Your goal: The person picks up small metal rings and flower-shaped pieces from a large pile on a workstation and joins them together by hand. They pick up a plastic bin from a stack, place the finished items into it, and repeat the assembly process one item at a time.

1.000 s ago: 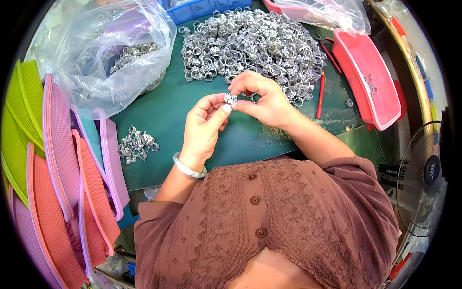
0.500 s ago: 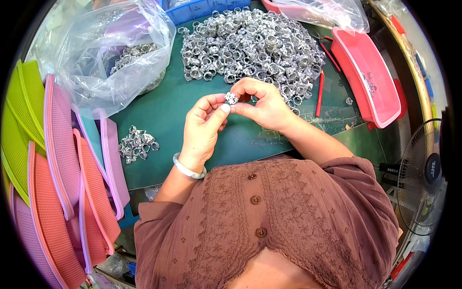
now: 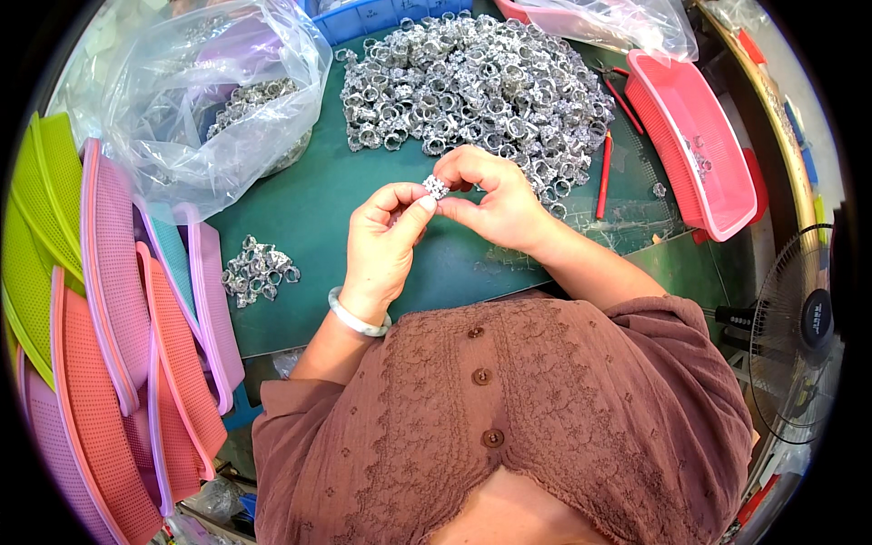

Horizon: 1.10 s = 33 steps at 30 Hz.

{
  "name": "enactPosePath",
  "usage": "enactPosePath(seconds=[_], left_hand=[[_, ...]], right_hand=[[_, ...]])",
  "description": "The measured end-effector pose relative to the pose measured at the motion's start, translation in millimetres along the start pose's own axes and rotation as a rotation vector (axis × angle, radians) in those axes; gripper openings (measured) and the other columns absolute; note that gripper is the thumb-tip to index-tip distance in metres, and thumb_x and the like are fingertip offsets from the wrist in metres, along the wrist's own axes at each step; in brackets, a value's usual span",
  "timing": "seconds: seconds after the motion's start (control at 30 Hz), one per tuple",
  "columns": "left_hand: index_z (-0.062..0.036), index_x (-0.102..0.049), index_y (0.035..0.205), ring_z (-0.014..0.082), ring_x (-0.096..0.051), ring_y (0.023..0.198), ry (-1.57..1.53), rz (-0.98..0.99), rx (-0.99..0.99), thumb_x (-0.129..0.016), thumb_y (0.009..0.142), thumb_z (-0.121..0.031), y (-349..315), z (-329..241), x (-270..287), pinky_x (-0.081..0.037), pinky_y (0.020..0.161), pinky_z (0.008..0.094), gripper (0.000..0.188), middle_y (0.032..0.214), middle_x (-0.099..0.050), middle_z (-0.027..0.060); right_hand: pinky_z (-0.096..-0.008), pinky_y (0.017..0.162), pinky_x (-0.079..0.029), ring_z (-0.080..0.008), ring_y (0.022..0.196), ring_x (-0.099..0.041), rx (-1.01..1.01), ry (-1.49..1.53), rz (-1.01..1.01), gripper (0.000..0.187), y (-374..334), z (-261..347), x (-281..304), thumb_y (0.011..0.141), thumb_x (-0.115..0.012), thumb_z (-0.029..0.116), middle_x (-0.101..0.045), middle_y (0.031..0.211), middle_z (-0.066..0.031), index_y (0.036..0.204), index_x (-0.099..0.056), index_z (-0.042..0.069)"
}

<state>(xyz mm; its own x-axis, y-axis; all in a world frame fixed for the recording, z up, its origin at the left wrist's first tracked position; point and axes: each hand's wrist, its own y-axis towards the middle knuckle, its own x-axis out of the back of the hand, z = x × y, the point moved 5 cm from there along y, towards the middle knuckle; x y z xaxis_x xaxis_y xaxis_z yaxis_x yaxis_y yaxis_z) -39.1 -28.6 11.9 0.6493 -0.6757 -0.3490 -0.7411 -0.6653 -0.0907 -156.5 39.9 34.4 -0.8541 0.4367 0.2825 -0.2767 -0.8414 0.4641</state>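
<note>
Between my two hands is one silver ring (image 3: pixel 435 187) with a cluster of sparkling stones on its face. My left hand (image 3: pixel 386 238) pinches it from the left with thumb and forefinger; a pale bangle (image 3: pixel 358 320) circles that wrist. From the other side my right hand (image 3: pixel 495 197) grips the same ring between thumb and bent forefinger. The band is mostly hidden by the fingers. A big heap of similar silver rings (image 3: pixel 481 82) lies just beyond my hands on the green table (image 3: pixel 313 227). A small pile of rings (image 3: pixel 260 271) is to the left.
A clear plastic bag (image 3: pixel 209 118) of rings stands far left, above stacked coloured baskets (image 3: pixel 118 282). Right of the heap lie a red-handled tool (image 3: pixel 604 177) and red-handled pliers (image 3: pixel 627 104). A pink basket (image 3: pixel 681 109) holds a few rings. A fan (image 3: pixel 799 336) stands at the right edge.
The ring has tilted slightly between my fingertips, and my left fingers have shifted a little. The piles and tools have stayed where they were.
</note>
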Motion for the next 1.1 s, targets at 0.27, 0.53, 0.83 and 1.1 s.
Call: enactPosePath(seconds=[0.27,0.53,0.83,1.1], left_hand=[[-0.0029,-0.059,0.086,0.001,-0.04,0.058,0.029,0.002,-0.039,-0.058,0.081,-0.004,-1.4,-2.4,0.5,-0.031,0.05,0.0147,0.005,0.07,-0.051,-0.0051],[-0.0027,-0.058,0.086,0.0014,-0.042,0.06,0.079,0.016,-0.073,-0.058,0.081,-0.004,-1.6,-3.0,0.7,-0.033,0.053,0.0151,0.005,0.073,-0.052,-0.0045],[-0.0039,-0.055,0.099,0.0051,-0.046,0.059,-0.101,0.097,0.125,-0.057,0.083,-0.009,-0.6,6.2,-2.0,-0.037,0.05,0.0177,0.017,0.077,-0.055,-0.0005],[-0.0036,-0.053,0.106,0.0058,-0.047,0.061,-0.052,0.114,0.048,-0.058,0.081,-0.005,-1.0,2.3,-3.3,-0.038,0.051,0.0184,0.025,0.085,-0.055,0.0005]], right_hand=[[-0.0232,0.061,-0.042,-0.0118,0.072,-0.052,0.023,0.075,0.048,0.014,-1.1,1.2,2.5,0.071,-0.065,0.005,-0.056,0.083,-0.004,0.083,-0.057,0.002],[-0.0255,0.07,-0.043,-0.0141,0.08,-0.054,-0.041,0.136,0.09,0.012,-3.1,0.9,4.7,0.076,-0.061,0.003,-0.057,0.09,-0.0088,0.087,-0.058,0.0],[-0.0252,0.063,-0.043,-0.0142,0.08,-0.054,0.088,0.098,0.012,0.024,-2.2,6.9,5.7,0.069,-0.065,0.002,-0.058,0.092,-0.0051,0.092,-0.058,0.005],[-0.0256,0.065,-0.044,-0.0157,0.086,-0.052,0.047,0.133,-0.014,0.041,-5.5,2.0,6.1,0.067,-0.063,-0.004,-0.053,0.102,-0.0069,0.105,-0.052,0.006]])
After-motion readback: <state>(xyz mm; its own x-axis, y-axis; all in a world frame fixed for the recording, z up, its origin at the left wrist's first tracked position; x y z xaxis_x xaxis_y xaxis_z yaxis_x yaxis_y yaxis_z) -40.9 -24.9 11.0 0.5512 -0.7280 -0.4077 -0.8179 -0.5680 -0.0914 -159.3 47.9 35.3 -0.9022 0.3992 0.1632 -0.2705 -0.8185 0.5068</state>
